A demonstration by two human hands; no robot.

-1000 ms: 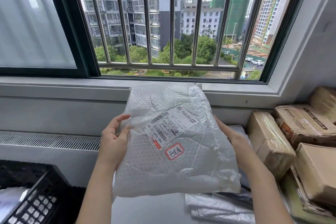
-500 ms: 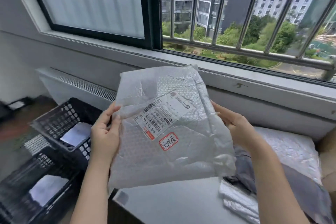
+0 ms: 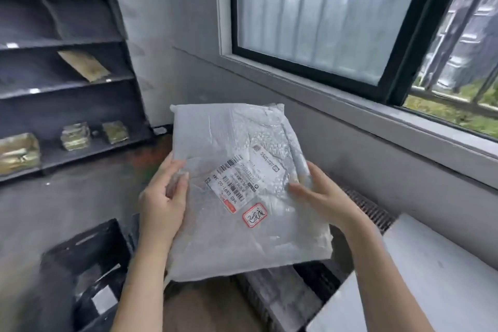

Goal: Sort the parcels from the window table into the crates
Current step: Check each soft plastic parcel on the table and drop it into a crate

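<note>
A white bubble-wrap parcel (image 3: 237, 197) with a shipping label and a red-bordered sticker is held up in front of me, above the floor. My left hand (image 3: 161, 202) grips its left edge, thumb on the front. My right hand (image 3: 320, 197) holds the right edge, fingers over the front. A black crate (image 3: 89, 256) sits on the floor at the lower left with a flat parcel inside. Another black crate (image 3: 312, 280) lies beneath the held parcel, mostly hidden by it. The white window table (image 3: 431, 277) shows its corner at the lower right.
Dark shelves (image 3: 67, 81) stand at the left with a brown envelope and several small wrapped packs. A grey wall, window sill (image 3: 404, 127) and radiator grille (image 3: 369, 207) run along the right. Dark floor lies between the shelves and the crates.
My view has swung left, away from the table, bringing the shelves into sight. The parcel has moved left with both hands and now hangs over the crates.
</note>
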